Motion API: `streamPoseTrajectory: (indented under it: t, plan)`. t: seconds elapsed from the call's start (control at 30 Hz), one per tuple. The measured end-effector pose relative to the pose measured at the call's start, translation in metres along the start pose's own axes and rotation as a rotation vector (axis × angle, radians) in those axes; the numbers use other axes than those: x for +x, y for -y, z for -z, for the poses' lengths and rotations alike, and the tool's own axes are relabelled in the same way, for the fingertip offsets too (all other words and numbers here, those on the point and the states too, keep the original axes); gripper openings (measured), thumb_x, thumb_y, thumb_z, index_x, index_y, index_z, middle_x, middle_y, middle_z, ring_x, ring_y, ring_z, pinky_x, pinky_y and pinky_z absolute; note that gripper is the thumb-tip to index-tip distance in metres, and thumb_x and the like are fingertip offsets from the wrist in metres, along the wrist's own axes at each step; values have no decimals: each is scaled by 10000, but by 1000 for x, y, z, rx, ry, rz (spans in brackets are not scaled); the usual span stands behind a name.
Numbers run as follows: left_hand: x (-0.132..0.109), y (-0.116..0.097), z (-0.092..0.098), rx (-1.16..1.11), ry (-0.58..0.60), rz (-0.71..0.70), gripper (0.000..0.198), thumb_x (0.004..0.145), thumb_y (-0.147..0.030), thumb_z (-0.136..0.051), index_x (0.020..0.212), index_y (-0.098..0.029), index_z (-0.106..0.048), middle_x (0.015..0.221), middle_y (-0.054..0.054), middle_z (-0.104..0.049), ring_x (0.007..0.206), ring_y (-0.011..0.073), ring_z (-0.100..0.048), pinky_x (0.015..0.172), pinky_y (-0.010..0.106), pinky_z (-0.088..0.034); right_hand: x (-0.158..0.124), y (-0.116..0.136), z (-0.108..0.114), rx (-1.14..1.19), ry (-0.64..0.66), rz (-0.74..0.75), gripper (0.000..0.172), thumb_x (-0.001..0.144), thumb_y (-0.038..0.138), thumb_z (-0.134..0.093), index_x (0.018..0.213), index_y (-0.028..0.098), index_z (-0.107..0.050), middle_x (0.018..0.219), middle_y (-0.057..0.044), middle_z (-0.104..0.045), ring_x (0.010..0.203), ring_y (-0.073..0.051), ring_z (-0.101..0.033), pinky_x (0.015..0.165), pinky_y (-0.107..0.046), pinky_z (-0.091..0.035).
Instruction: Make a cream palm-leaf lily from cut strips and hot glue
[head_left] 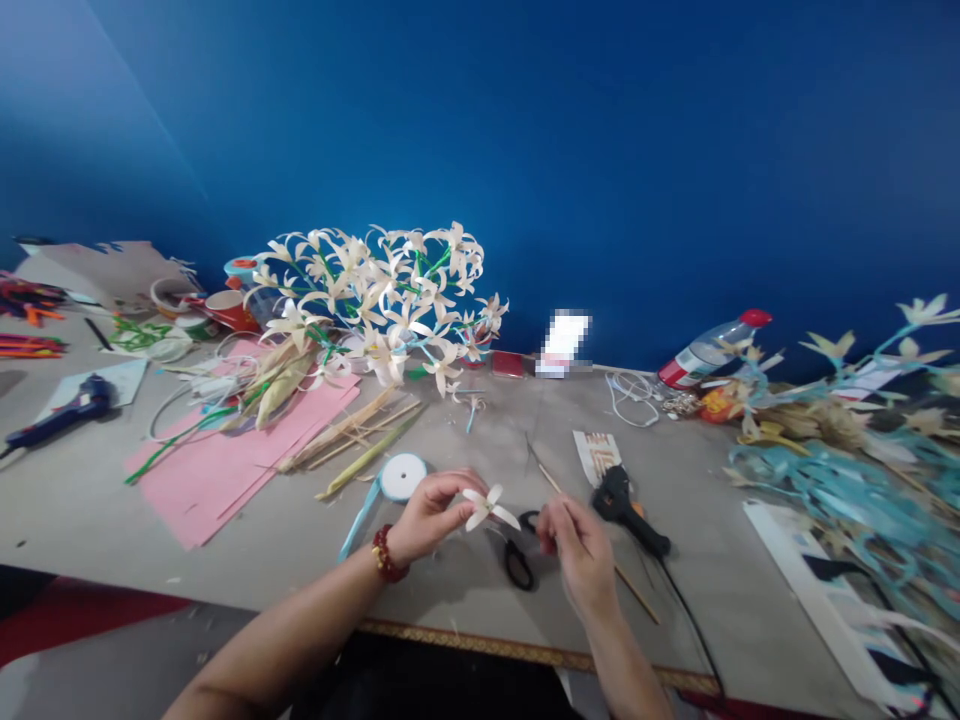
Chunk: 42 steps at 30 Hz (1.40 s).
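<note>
A small white artificial flower (pixel 491 508) with several pointed petals is pinched between the thumb and fingers of my left hand (pixel 442 505). To its right, my right hand (pixel 577 545) is closed with bent fingers, and whatever it may hold is hidden. Black-handled scissors (pixel 519 566) lie on the table between and below my hands. A thin wooden stick (pixel 637 595) passes beneath my right hand. Just left of my left hand sits a roll of light blue ribbon (pixel 405 477). Beyond my right hand rests a black glue gun (pixel 628 508) with its cord trailing toward me.
Many white flowers on green stems (pixel 397 290) stand at the back. Pink paper sheets (pixel 187 495) and dried husk strips (pixel 360 435) spread to the left, with a blue glue gun (pixel 79 405) farther out. A plastic bottle (pixel 701 355) and tangled blue ribbon (pixel 847 490) occupy the right.
</note>
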<state>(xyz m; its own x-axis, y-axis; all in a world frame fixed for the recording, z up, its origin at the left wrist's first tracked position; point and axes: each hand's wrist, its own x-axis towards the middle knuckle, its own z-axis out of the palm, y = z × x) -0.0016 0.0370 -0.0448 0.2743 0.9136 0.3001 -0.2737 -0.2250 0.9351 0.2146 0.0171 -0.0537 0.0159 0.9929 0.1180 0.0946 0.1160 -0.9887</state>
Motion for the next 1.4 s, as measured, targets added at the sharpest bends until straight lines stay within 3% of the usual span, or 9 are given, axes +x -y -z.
streamPoseTrajectory:
  t: [0.13,0.23,0.53,0.83,1.03,1.13,1.23,1.3,1.4]
  plan:
    - [-2,1,-2,34,35,-10,304,846,-455,-639,805,-173,-746,784,92,-696,777,216,-603,786,336,-456,3,9,-3,-119,30,42,204,903,403,-609,855,215,-671,737,-25,-675,625,-171,-584,629,-286,-482]
    - [-4,2,-5,28,103,9,316,851,-458,-632,826,-163,-743,807,106,-697,788,218,-610,788,336,-460,11,14,6,-194,45,81,231,923,390,-569,1040,233,-691,862,-46,-721,656,-181,-616,671,-304,-512]
    - [-5,3,-5,-36,98,-15,293,871,-417,-626,805,-145,-713,793,102,-691,761,197,-602,743,312,-459,27,12,75,-412,-258,134,319,900,465,-561,979,194,-710,851,-84,-754,678,-197,-668,701,-320,-553]
    - [-7,0,-10,-10,216,-26,319,868,-432,-626,818,-130,-715,782,114,-691,766,204,-621,745,320,-478,36,18,55,-477,-190,230,242,885,429,-600,916,204,-684,748,-60,-739,569,-174,-638,620,-299,-544]
    - [-6,1,-4,-160,53,47,250,854,-366,-666,773,-131,-700,753,77,-682,712,169,-614,689,272,-475,79,46,91,-318,-490,273,246,792,407,-696,871,177,-662,676,-26,-683,509,-135,-559,513,-260,-470]
    - [-8,3,-4,-261,-36,140,199,811,-322,-723,766,-132,-684,753,57,-686,691,157,-633,673,253,-485,97,71,103,-94,-671,447,195,770,326,-698,697,202,-567,509,58,-531,405,-97,-428,401,-222,-349]
    - [-9,5,-7,-308,-39,175,195,795,-314,-741,773,-130,-681,749,49,-685,690,153,-640,679,248,-491,107,78,92,65,-568,518,309,840,317,-582,585,228,-432,452,80,-403,373,-90,-316,357,-213,-262]
    - [-9,5,-9,-298,1,178,204,808,-322,-727,774,-125,-688,748,53,-681,690,149,-631,678,247,-488,111,68,73,-132,-390,537,397,907,350,-499,544,227,-395,454,68,-389,376,-93,-339,378,-220,-291]
    - [-9,6,-10,-244,52,168,226,837,-333,-693,770,-117,-698,752,64,-675,693,147,-612,680,252,-477,118,40,32,-601,28,499,346,972,352,-417,692,217,-570,557,22,-548,472,-133,-508,487,-252,-427]
